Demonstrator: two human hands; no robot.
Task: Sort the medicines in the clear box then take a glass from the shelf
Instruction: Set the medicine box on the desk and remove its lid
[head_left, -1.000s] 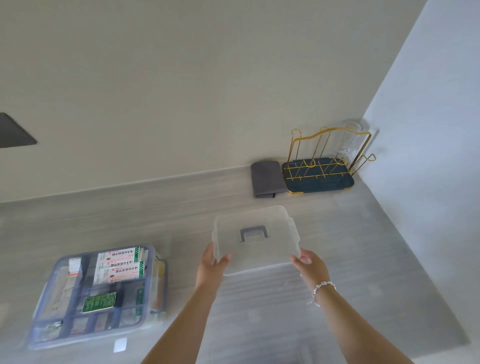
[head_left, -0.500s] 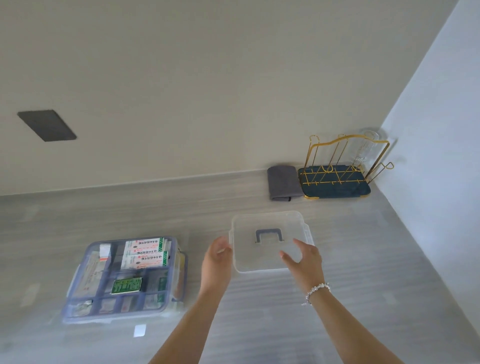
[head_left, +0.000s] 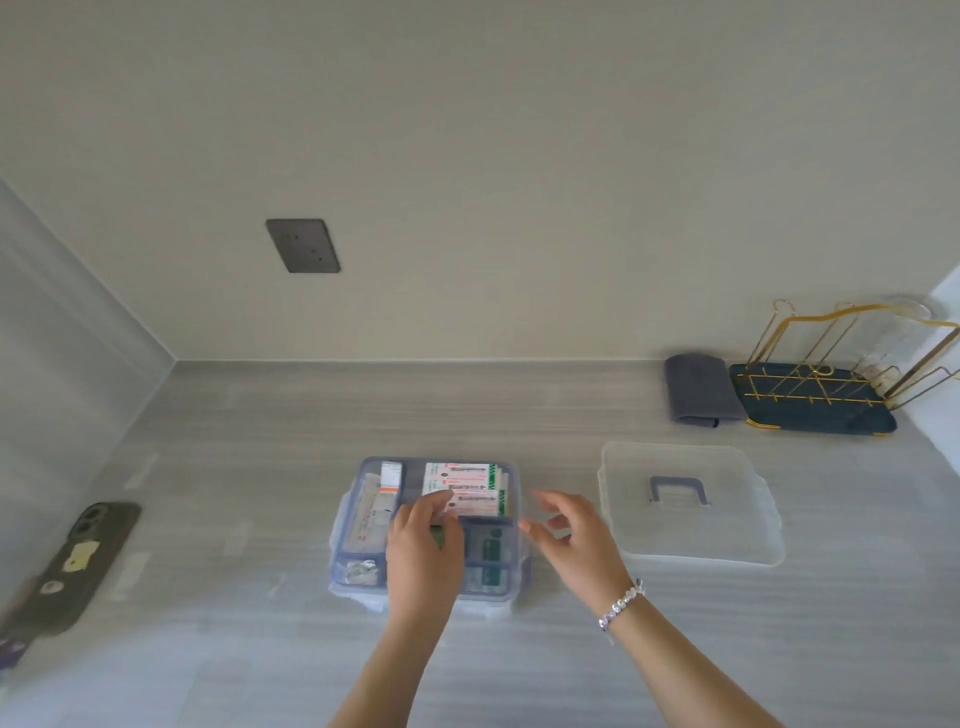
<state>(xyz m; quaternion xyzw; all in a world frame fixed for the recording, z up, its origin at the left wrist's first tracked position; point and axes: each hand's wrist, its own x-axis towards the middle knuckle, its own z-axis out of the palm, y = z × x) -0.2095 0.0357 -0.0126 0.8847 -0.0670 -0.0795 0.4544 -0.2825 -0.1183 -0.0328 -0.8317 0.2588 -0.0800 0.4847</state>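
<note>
Grey woodgrain bench (head_left: 260, 415), beige wall behind, corner at right. My left hand (head_left: 423, 551) down in box (head_left: 511, 540), fingers curled onto white-green packets (head_left: 462, 488); whether pinching one, cannot tell. Right hand (head_left: 571, 540) hovers just beside box's right rim, fingers spread, holding nothing. I judge sorting only beginning. Next: lift one packet clear, pick compartment. Box sits mid-bench near front edge, blue dividers, packets packed tight. Lid (head_left: 685, 504) off, lying right. Glass (head_left: 898, 332) waits on rack (head_left: 810, 405), back right corner.
</note>
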